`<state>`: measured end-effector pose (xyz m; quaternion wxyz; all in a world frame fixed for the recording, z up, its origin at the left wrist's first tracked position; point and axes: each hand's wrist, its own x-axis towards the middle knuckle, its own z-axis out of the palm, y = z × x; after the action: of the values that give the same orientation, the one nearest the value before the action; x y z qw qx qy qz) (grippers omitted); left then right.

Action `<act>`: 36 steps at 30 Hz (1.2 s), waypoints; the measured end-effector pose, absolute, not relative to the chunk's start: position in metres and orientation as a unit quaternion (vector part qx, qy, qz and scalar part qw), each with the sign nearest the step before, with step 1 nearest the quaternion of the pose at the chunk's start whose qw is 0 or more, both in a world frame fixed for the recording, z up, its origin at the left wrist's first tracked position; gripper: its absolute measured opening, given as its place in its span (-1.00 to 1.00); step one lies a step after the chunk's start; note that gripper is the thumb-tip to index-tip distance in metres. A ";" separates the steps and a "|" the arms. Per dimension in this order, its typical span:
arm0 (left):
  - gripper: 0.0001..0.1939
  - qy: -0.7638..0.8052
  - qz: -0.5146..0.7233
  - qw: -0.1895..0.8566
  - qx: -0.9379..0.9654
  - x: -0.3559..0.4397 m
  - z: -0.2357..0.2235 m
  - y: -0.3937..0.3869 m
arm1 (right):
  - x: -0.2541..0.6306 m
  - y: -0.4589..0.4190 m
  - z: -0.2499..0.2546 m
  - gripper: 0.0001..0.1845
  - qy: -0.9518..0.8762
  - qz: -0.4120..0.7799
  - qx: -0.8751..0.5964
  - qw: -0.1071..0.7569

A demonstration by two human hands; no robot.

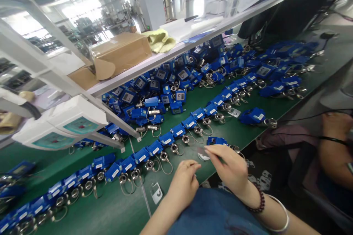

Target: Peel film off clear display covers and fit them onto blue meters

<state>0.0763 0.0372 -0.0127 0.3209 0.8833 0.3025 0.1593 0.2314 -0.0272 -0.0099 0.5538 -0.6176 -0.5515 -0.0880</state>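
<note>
Currently I note my right hand (228, 169) pinching a small white label (203, 156) between thumb and forefinger beside a blue device (216, 140) at the green bench (116, 209) edge, apparently for sticking, while my left hand (183, 183) rests loosely curled, holding nothing.

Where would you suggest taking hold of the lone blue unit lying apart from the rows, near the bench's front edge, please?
Probably by the blue unit's boxy body, hands coming from above across its two long sides. It lies flat on the green mat with open space around it, while its metal connector juts out to the right on a thin lead, a poor thing to lift by.
</note>
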 end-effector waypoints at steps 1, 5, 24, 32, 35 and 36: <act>-0.70 0.320 0.140 0.366 0.863 0.081 -0.015 0.038 | 0.237 -0.033 -0.013 -0.77 -0.598 -0.100 -0.589 0.534; -0.82 0.374 0.133 0.506 0.766 0.098 -0.011 0.044 | 0.254 -0.056 -0.020 -0.62 -0.694 -0.121 -0.541 0.459; -0.80 0.268 0.154 0.469 0.827 0.191 -0.026 0.052 | 0.336 -0.101 -0.046 -0.74 -0.455 0.102 -0.776 0.425; -0.58 0.553 0.049 0.627 0.546 0.196 -0.117 0.056 | 0.372 -0.098 -0.053 -0.78 -0.572 -0.142 -0.690 0.421; -0.57 0.550 0.000 0.694 0.464 0.198 -0.152 0.048 | 0.394 -0.083 -0.066 -0.82 -0.516 -0.087 -0.734 0.433; -0.57 0.535 -0.011 0.724 0.436 0.202 -0.160 0.046 | 0.401 -0.077 -0.072 -0.81 -0.487 -0.060 -0.756 0.434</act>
<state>0.2016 0.0460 -0.1596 0.7236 0.4356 0.5354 -0.0107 0.4007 -0.0766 -0.0721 0.4336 -0.7556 -0.4871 -0.0604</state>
